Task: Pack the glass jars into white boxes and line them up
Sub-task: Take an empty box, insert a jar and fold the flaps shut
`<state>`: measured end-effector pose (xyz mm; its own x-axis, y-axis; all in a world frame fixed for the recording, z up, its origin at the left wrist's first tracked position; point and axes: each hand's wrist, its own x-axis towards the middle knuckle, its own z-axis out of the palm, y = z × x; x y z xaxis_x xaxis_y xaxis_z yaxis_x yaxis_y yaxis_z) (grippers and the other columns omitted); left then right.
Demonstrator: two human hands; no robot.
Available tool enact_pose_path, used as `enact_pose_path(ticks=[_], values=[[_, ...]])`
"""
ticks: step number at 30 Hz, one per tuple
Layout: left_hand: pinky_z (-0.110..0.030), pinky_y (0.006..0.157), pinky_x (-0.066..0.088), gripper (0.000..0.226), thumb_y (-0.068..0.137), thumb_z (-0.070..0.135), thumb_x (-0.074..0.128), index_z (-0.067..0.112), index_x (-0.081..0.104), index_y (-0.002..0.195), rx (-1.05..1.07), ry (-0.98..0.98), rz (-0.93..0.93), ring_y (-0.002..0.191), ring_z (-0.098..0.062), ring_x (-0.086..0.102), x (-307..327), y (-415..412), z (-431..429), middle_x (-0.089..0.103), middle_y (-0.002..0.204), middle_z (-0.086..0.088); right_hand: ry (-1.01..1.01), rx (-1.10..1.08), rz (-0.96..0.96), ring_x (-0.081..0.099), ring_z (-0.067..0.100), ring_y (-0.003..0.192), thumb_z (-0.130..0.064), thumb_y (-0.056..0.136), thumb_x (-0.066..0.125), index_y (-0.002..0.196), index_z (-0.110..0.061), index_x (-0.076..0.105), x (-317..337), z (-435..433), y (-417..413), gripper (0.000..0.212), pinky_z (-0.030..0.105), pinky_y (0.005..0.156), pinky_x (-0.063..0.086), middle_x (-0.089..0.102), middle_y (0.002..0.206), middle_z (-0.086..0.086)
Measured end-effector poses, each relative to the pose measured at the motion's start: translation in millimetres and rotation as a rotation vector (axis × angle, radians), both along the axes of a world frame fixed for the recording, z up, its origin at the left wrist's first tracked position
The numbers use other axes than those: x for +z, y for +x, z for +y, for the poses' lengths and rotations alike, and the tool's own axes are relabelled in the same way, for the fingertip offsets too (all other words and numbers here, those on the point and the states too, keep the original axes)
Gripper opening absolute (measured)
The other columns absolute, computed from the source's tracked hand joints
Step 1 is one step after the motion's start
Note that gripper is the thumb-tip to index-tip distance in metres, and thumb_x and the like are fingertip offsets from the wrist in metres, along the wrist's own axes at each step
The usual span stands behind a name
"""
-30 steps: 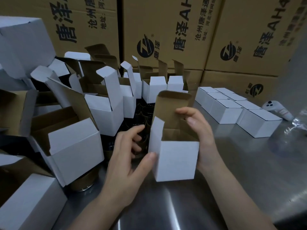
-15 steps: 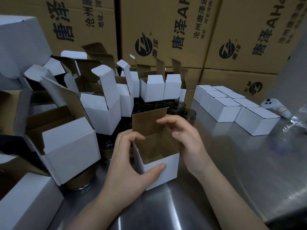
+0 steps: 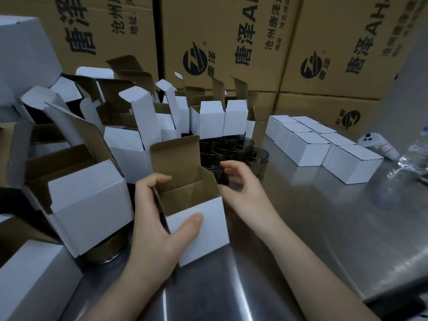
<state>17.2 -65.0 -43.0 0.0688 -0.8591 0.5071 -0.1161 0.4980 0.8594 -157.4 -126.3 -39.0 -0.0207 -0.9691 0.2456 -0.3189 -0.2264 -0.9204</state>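
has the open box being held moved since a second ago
Yes. The open box shifted left, further from the row of closed boxes, in the left hand.

glass jars (image 3: 234, 149): near ones hidden behind open box (image 3: 199, 225) flap and right hand (image 3: 243, 193); count unclear
left hand (image 3: 157, 218): most fingers behind box wall, out of sight
round container (image 3: 108, 253): mostly under tilted box (image 3: 88, 205), kind unclear
bottle (image 3: 414, 154): cut by right edge
cartons (image 3: 231, 42): print cut off at top edge

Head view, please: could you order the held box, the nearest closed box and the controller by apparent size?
Largest: held box, though nearness inflates it.
Then: nearest closed box.
Smallest: controller.
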Motion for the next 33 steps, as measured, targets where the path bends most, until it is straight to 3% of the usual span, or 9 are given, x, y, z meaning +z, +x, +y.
enact_pose_path(ticks=[3, 8, 14, 17, 20, 24, 26, 28, 33], values=[[-0.054, 0.086, 0.054, 0.060, 0.060, 0.046, 0.070, 0.042, 0.042, 0.113, 0.014, 0.004, -0.017, 0.105, -0.019, 0.061, -1, 2, 0, 0.055, 0.117, 0.002, -0.008, -0.019, 0.163, 0.046, 0.007, 0.123, -0.031, 0.079, 0.078, 0.133, -0.032, 0.047, -8, -4, 5, 0.062, 0.025, 0.100, 0.039, 0.047, 0.133, -0.009], [-0.048, 0.087, 0.054, 0.060, 0.060, 0.048, 0.069, 0.049, 0.041, 0.112, 0.025, -0.006, -0.072, 0.107, -0.015, 0.059, -2, 1, -1, 0.052, 0.117, 0.010, 0.009, -0.083, 0.158, 0.047, 0.013, 0.122, -0.034, 0.076, 0.081, 0.139, -0.026, 0.039, -12, -9, 9, 0.076, 0.033, 0.099, 0.046, 0.048, 0.129, -0.006], [-0.046, 0.093, 0.053, 0.062, 0.059, 0.048, 0.070, 0.056, 0.037, 0.111, 0.016, -0.002, -0.107, 0.114, -0.013, 0.056, -3, -1, -3, 0.049, 0.121, 0.013, 0.016, -0.157, 0.094, 0.051, -0.005, 0.098, -0.039, 0.071, 0.081, 0.132, -0.026, 0.047, -10, -11, 8, 0.071, 0.000, 0.068, 0.038, 0.051, 0.105, -0.022], [-0.046, 0.095, 0.052, 0.068, 0.057, 0.048, 0.071, 0.056, 0.036, 0.114, 0.007, 0.010, -0.118, 0.117, -0.014, 0.055, -3, -2, -4, 0.048, 0.126, 0.009, 0.024, -0.192, -0.018, 0.053, -0.006, 0.098, -0.049, 0.065, 0.080, 0.125, -0.031, 0.053, -7, -10, 3, 0.068, 0.008, 0.076, 0.040, 0.056, 0.107, -0.021], [-0.047, 0.100, 0.050, 0.074, 0.055, 0.048, 0.072, 0.058, 0.034, 0.118, 0.014, 0.019, -0.134, 0.123, -0.016, 0.052, -3, -2, -4, 0.046, 0.132, 0.005, 0.012, -0.220, -0.189, 0.058, -0.006, 0.099, -0.041, 0.069, 0.084, 0.116, -0.031, 0.062, -1, -7, -3, 0.053, 0.015, 0.080, 0.044, 0.062, 0.108, -0.017], [-0.050, 0.106, 0.044, 0.076, 0.055, 0.047, 0.072, 0.063, 0.032, 0.118, 0.017, 0.010, -0.153, 0.129, -0.020, 0.048, -3, -2, -6, 0.044, 0.136, 0.005, 0.023, -0.151, -0.401, 0.068, -0.003, 0.088, -0.031, 0.078, 0.080, 0.113, -0.026, 0.068, 11, 0, -8, 0.037, 0.013, 0.060, 0.050, 0.071, 0.104, -0.006], [-0.049, 0.108, 0.043, 0.077, 0.055, 0.047, 0.072, 0.065, 0.031, 0.118, 0.022, 0.002, -0.162, 0.130, -0.018, 0.046, -3, -2, -7, 0.043, 0.136, 0.008, 0.051, -0.121, -0.463, 0.069, 0.004, 0.093, -0.028, 0.083, 0.076, 0.113, -0.024, 0.069, 15, 4, -10, 0.032, 0.024, 0.062, 0.056, 0.072, 0.107, -0.002], [-0.047, 0.109, 0.042, 0.079, 0.055, 0.047, 0.072, 0.064, 0.030, 0.120, 0.026, 0.003, -0.173, 0.131, -0.016, 0.045, -4, -1, -7, 0.041, 0.137, 0.010, 0.055, -0.102, -0.497, 0.068, 0.017, 0.104, -0.026, 0.086, 0.073, 0.116, -0.020, 0.068, 18, 7, -10, 0.031, 0.040, 0.077, 0.058, 0.071, 0.113, 0.003], [-0.044, 0.109, 0.043, 0.085, 0.055, 0.048, 0.073, 0.057, 0.030, 0.128, 0.021, 0.018, -0.183, 0.133, -0.010, 0.041, -5, 0, -8, 0.038, 0.138, 0.016, -0.009, 0.000, -0.591, 0.068, 0.016, 0.105, -0.031, 0.076, 0.071, 0.126, -0.015, 0.062, 25, 14, -10, 0.053, 0.028, 0.077, 0.057, 0.070, 0.115, 0.005]])
